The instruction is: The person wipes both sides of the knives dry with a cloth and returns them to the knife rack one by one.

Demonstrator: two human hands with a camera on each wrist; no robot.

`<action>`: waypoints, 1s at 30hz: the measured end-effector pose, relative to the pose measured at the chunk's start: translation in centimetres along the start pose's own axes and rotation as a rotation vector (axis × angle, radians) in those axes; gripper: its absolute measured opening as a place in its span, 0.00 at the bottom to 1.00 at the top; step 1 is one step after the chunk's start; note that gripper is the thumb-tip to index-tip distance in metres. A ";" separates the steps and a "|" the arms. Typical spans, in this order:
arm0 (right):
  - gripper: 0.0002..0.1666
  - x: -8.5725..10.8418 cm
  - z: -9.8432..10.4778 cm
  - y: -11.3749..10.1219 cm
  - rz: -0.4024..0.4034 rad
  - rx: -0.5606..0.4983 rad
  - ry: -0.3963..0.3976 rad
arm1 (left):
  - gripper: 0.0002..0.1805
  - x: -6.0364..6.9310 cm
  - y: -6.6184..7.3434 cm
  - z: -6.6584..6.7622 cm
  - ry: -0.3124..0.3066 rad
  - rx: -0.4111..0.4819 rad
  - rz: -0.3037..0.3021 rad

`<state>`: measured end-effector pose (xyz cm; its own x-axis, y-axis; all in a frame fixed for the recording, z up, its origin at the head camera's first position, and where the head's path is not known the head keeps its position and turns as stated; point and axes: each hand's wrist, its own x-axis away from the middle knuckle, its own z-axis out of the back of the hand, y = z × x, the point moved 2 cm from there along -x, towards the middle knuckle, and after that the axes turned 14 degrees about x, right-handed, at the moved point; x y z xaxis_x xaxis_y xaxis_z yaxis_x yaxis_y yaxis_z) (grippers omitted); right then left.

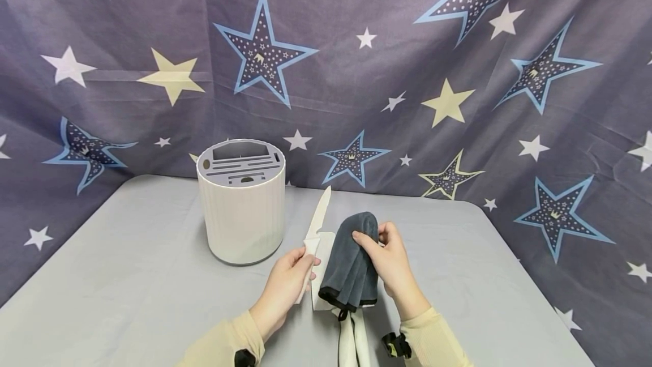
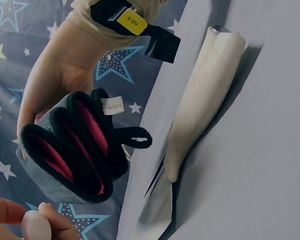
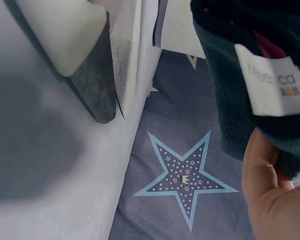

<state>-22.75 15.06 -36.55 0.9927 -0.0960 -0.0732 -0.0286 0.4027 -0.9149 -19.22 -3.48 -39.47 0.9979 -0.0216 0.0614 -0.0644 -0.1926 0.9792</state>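
My left hand (image 1: 287,279) grips a white-handled knife (image 1: 320,211), its pale blade pointing up and away. In the left wrist view the rounded end of the knife's handle (image 2: 36,226) shows between the fingers. A folded dark grey cloth (image 1: 346,268) with black edging, a hanging loop and a red inner side is held by my right hand (image 1: 392,259), thumb on top. Its white label (image 3: 273,85) appears in the right wrist view. Under and beside the cloth lies a broad white blade (image 1: 322,293). Two white handles (image 1: 347,344) extend toward me below it.
A white ribbed cylindrical knife block (image 1: 241,220) with a grey slotted top stands on the pale table (image 1: 127,276), left of the hands. Behind the table hangs a star-patterned curtain (image 1: 341,89). In the left wrist view, white handles (image 2: 205,100) with metal blades lie on the table.
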 end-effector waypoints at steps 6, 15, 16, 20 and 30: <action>0.17 0.0 0.0 0.0 0.000 0.001 -0.002 | 0.30 0.0 0.3 0.2 -0.007 0.012 -0.009; 0.17 0.0 0.1 0.0 -0.001 0.011 0.010 | 0.29 0.0 0.2 0.2 0.007 0.082 0.020; 0.17 0.0 0.1 0.0 -0.001 0.014 0.012 | 0.27 0.0 0.2 0.1 0.007 0.089 0.021; 0.17 0.0 0.2 -0.1 0.000 0.020 0.012 | 0.24 0.1 0.1 0.0 -0.006 0.110 0.023; 0.17 -0.3 0.2 -0.7 0.007 0.019 0.017 | 0.26 0.1 -0.4 0.0 -0.034 0.104 0.015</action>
<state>-22.96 15.00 -35.79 0.9903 -0.1086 -0.0862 -0.0329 0.4202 -0.9068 -19.07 -3.37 -39.83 0.9960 -0.0586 0.0675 -0.0818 -0.2930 0.9526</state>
